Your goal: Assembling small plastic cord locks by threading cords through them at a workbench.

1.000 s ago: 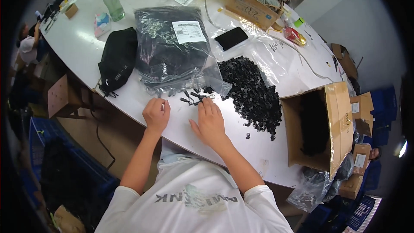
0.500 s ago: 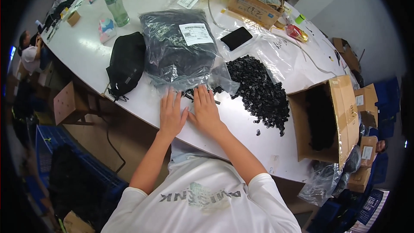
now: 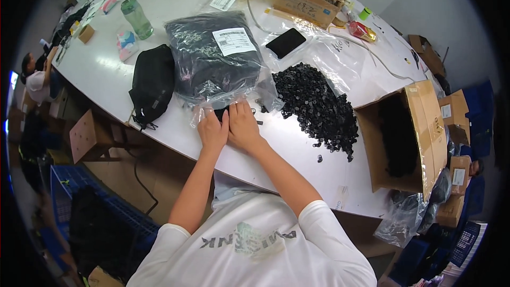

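Observation:
A clear plastic bag (image 3: pixel 210 94) packed with something black lies in front of me, a white label on its top. My left hand (image 3: pixel 213 131) and my right hand (image 3: pixel 244 128) are side by side at its near end, thumbs close together. Both have their fingers curled into the loose plastic, which wraps around the left fingertips. A bit of black shows between the hands; what it is, I cannot tell. Small black pieces lie just right of my right hand, by a large heap of small black plastic parts (image 3: pixel 316 109).
Left of the bag lies a black pouch (image 3: pixel 153 82); beyond it stand a green bottle (image 3: pixel 136 19) and a tissue pack (image 3: pixel 126 45). A phone (image 3: pixel 286 43) rests behind the heap. An open cardboard box (image 3: pixel 430 133) stands at the right table edge. A stool (image 3: pixel 89 137) is at left.
My fingers, stretched out flat at the bag's near end before, are now curled in on the plastic. Both hands have come closer together. The whole view has shifted slightly.

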Demonstrator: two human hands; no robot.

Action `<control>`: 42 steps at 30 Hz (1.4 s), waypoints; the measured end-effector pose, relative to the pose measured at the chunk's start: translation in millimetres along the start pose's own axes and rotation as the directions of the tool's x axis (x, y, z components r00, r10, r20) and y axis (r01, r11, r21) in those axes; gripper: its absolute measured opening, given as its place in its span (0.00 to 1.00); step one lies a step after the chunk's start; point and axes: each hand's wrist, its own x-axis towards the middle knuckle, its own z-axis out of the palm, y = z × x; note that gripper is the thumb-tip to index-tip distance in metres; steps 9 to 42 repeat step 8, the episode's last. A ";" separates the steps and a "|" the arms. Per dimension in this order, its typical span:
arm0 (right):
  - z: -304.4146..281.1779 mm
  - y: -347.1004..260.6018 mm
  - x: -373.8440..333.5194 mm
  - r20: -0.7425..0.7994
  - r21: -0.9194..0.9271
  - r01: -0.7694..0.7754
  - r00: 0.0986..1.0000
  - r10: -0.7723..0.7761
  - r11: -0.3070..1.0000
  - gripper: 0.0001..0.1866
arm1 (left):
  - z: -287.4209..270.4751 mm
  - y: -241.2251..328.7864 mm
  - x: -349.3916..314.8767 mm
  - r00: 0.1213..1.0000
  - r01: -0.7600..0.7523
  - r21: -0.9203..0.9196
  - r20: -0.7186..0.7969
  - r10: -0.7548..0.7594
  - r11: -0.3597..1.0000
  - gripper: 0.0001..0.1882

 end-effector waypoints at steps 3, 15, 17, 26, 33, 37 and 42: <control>-2.1 3.3 -1.0 0.003 0.153 0.050 0.999 -0.052 0.987 0.30 | 14.9 -10.8 3.4 0.998 0.068 -0.049 0.007 -0.068 0.996 0.23; 0.9 10.0 -2.8 -0.029 0.432 -0.127 0.988 0.155 0.893 0.36 | 10.9 -11.5 10.9 0.985 0.159 -0.348 0.125 -0.122 0.924 0.29; 0.9 10.0 -2.8 -0.029 0.432 -0.127 0.988 0.155 0.893 0.36 | 10.9 -11.5 10.9 0.985 0.159 -0.348 0.125 -0.122 0.924 0.29; 0.9 10.0 -2.8 -0.029 0.432 -0.127 0.988 0.155 0.893 0.36 | 10.9 -11.5 10.9 0.985 0.159 -0.348 0.125 -0.122 0.924 0.29; 0.9 10.0 -2.8 -0.029 0.432 -0.127 0.988 0.155 0.893 0.36 | 10.9 -11.5 10.9 0.985 0.159 -0.348 0.125 -0.122 0.924 0.29; 0.9 10.0 -2.8 -0.029 0.432 -0.127 0.988 0.155 0.893 0.36 | 10.9 -11.5 10.9 0.985 0.159 -0.348 0.125 -0.122 0.924 0.29; 0.9 10.0 -2.8 -0.029 0.432 -0.127 0.988 0.155 0.893 0.36 | 10.9 -11.5 10.9 0.985 0.159 -0.348 0.125 -0.122 0.924 0.29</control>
